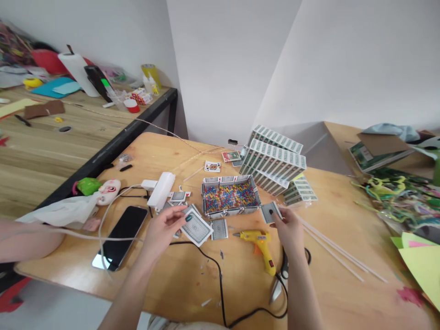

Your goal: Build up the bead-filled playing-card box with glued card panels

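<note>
On the table [172,298] nearest you, a pair of scissors [276,289] lies partly under your right forearm, beside a looping black cable [220,272]. The cable runs to a yellow glue gun [259,240] resting on its side between your forearms, nozzle pointing left. Your left hand [163,227] pinches a grey-backed card [196,227] between thumb and fingers, patterned side up, above other loose cards. Your right hand [288,227] grips a smaller-looking grey piece [270,213], thumb on top, close to the right corner of an open box; whether they touch, you cannot tell. To your left lies a black phone [120,238], with a white power strip [161,190] beyond it. Just past your hands sits the open box [233,212], its walls seemingly card-covered, filled with small multicoloured bits [230,195]. The step in hand looks like handling and sorting card pieces beside it; the next move seems to call for steady fingertip control of both pieces, clear of the nozzle. Farther back are stacked patterned packs [275,158], and beyond, at upper left, a second, cluttered table [89,133].
</note>
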Demonstrator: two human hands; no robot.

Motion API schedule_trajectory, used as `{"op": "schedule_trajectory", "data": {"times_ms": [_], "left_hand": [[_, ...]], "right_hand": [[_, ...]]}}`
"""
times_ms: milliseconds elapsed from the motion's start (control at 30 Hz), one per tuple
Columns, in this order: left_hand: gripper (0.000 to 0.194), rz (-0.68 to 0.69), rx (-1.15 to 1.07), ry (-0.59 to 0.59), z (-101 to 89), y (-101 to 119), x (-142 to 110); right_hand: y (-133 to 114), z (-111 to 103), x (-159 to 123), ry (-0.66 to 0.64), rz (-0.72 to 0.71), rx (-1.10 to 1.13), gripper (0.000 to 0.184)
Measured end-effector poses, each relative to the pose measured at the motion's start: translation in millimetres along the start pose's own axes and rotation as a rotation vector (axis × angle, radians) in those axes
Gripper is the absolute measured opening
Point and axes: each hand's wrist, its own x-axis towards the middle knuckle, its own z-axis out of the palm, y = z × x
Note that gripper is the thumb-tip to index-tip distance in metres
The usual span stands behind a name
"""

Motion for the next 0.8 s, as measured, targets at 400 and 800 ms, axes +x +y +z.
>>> {"op": "schedule_trajectory", "data": {"times_ms": [400,800], "left_hand": [[0.028,-0.145,-0.606,-0.365,52.3,19,-20],[0.018,0.121,-0.066,-0.234,75.9,20,-24]], "right_hand": [[-62,-12,-47,-0.406,0.189,0.916,0.055],[-67,13,-74,-0.441,0.229,1.036,0.023]]}}
